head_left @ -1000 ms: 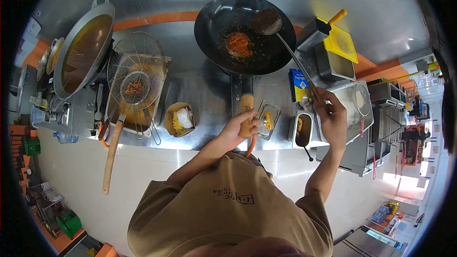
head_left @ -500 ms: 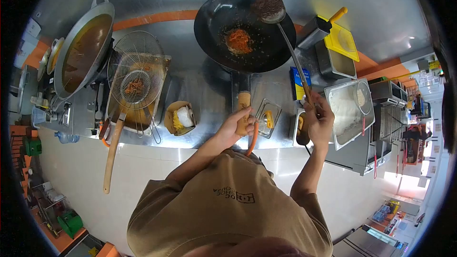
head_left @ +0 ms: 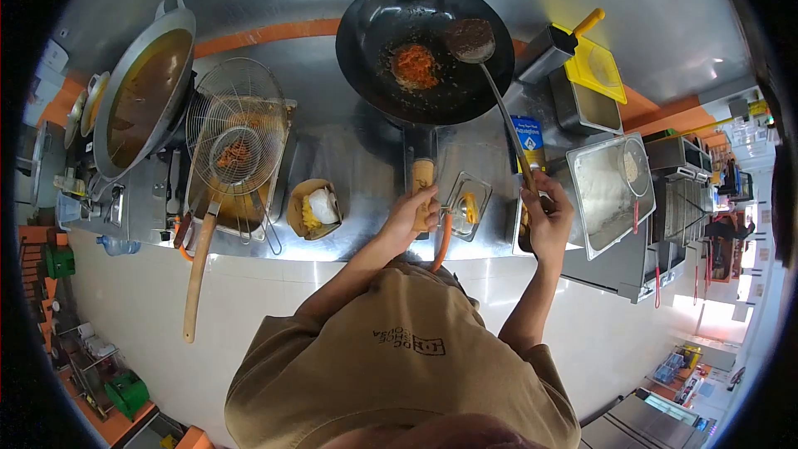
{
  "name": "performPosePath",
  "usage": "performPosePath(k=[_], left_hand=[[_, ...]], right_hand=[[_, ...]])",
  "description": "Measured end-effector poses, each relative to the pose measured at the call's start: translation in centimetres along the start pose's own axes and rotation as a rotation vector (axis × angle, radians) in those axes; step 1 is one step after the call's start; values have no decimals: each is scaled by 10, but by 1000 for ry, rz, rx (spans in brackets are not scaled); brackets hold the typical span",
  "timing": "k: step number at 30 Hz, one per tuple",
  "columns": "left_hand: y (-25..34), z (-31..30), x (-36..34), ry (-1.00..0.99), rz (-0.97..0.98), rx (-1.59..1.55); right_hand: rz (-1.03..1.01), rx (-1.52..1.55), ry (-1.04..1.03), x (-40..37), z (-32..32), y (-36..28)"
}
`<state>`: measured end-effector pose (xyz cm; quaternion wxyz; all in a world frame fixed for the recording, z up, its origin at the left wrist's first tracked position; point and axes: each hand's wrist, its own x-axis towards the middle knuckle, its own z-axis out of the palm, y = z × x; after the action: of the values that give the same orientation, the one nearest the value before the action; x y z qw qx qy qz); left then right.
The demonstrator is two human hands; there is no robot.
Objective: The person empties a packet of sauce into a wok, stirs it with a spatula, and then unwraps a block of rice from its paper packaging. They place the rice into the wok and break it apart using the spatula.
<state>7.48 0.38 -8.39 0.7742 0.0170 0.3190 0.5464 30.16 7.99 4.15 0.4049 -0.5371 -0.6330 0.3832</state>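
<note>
A black wok (head_left: 366, 50) with a wooden handle grip (head_left: 423, 173) sits over the counter in front of me. My left hand (head_left: 407, 220) is closed around that grip. In the middle of the wok lies a small heap of orange-red shredded food (head_left: 415, 66) with little bits scattered round it. My right hand (head_left: 550, 220) is closed on the handle of a long wok spatula (head_left: 470, 41). The blade, coated dark brown, is over the right half of the wok, beside the food. Below my right hand is a partly hidden metal container.
At left stand a large pan of brown liquid (head_left: 150, 100) and a wire strainer (head_left: 235, 116) resting over a tray. A cardboard box (head_left: 314, 209) and a small clear container (head_left: 467, 206) flank my left hand. Metal pans (head_left: 611, 199) and a blue-yellow packet (head_left: 529, 137) are at right.
The spatula blade has come down toward me and closer to the food. My right hand has shifted slightly left. The wok has moved slightly up and left, my left hand staying on its grip.
</note>
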Motion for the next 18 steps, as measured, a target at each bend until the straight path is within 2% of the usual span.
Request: performPosePath(k=[18], left_hand=[[1, -4, 2, -21, -13, -28]], right_hand=[[13, -38, 18, 4, 3, -1]])
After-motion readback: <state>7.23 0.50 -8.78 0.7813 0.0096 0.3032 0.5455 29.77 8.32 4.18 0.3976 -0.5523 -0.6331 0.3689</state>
